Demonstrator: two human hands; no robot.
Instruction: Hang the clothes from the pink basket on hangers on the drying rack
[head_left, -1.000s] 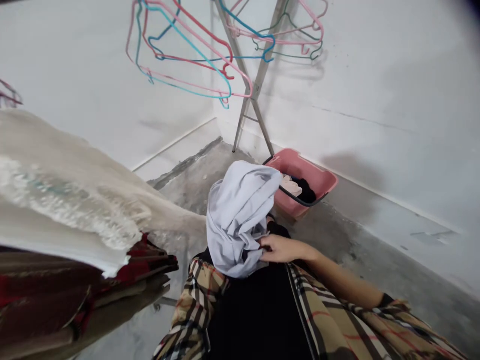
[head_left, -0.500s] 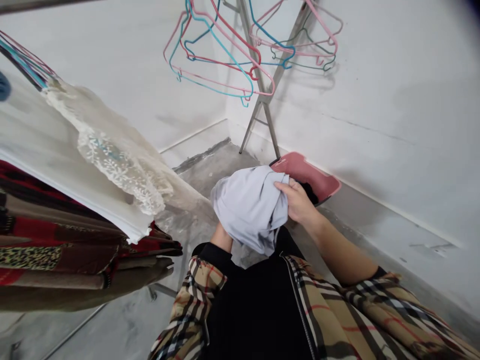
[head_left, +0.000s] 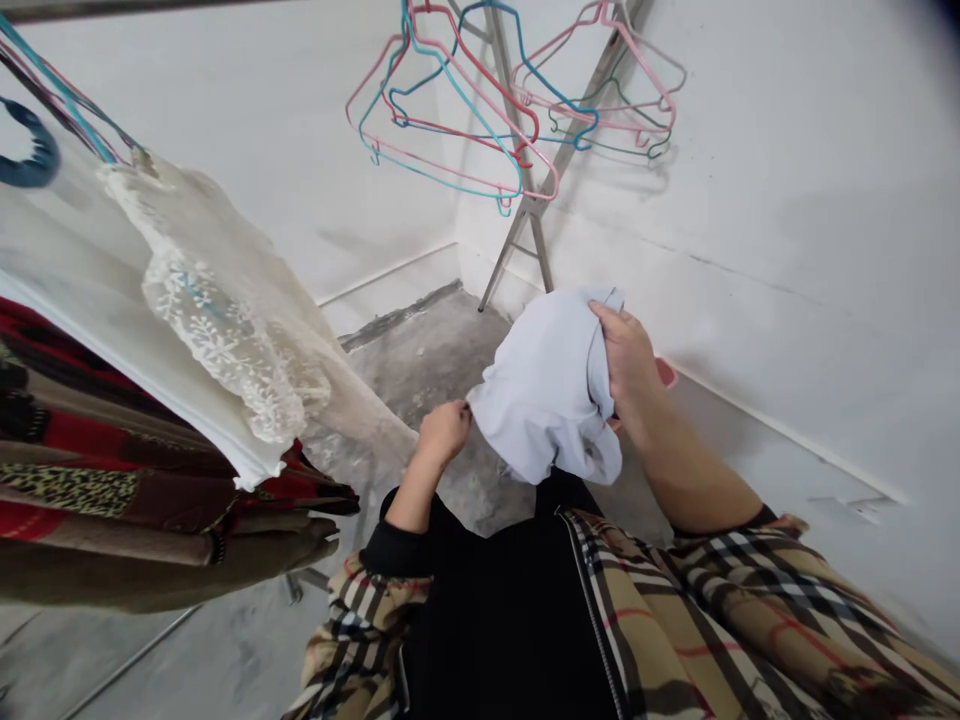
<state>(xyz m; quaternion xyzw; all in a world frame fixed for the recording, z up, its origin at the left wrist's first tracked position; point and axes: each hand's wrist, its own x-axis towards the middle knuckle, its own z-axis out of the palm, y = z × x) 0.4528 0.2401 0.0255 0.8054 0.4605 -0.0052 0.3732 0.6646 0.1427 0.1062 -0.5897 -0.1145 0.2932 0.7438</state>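
Note:
A pale grey-blue garment (head_left: 551, 390) hangs bunched in front of my chest, held up between both hands. My left hand (head_left: 444, 432) is closed in a pinch on its lower left edge. My right hand (head_left: 628, 362) grips its upper right edge, fingers wrapped over the cloth. Behind the garment only a small pink corner of the laundry basket (head_left: 666, 373) shows; the rest is hidden. I wear a plaid jacket over a black top.
Empty wire hangers (head_left: 465, 100) in pink, blue, red and green hang on a metal drying rack (head_left: 534, 225) ahead. At left hang a white lace garment (head_left: 217, 330) and dark red patterned clothes (head_left: 112, 490). White walls meet a grey concrete floor (head_left: 420, 350).
Both hands have raised the grey garment. My right hand moved from its lower side to its upper right edge; my left hand came out from under it and now pinches the left edge.

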